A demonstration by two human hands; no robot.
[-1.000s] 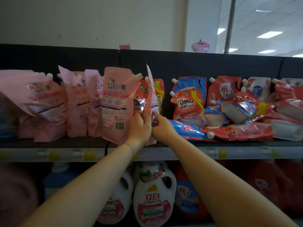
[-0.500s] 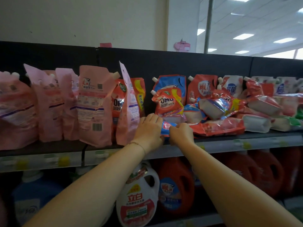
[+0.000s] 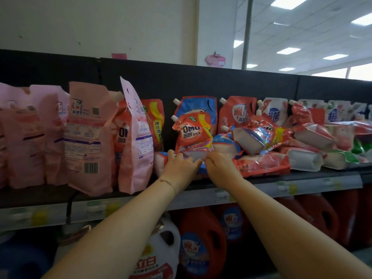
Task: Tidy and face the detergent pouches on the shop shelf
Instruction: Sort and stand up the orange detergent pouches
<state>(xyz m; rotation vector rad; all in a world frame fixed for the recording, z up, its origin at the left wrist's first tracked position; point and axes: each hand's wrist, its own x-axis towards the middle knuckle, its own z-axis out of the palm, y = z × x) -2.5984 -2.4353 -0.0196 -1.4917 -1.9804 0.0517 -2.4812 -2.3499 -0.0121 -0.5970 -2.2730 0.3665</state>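
Note:
Pink pouches (image 3: 88,135) stand in a row on the left of the black shelf (image 3: 302,176), most with their backs turned out. A red OMO pouch (image 3: 191,131) leans on a heap of fallen red, blue and white pouches (image 3: 261,137) to the right. Under it lies a blue and red pouch (image 3: 161,162) flat on the shelf. My left hand (image 3: 179,168) and my right hand (image 3: 221,168) both grip this flat pouch at the shelf's front, side by side, fingers curled over its edge. Most of that pouch is hidden behind my hands.
Upright red, blue and white spouted pouches (image 3: 237,113) stand along the black back panel (image 3: 201,81). Price tags run along the shelf rail (image 3: 281,188). Below stand large jugs, one white (image 3: 157,254) and several red (image 3: 201,242).
Both hands left the upright pink pouch and moved right and down to the flat blue and red pouch under the OMO pouch. The camera view turned right.

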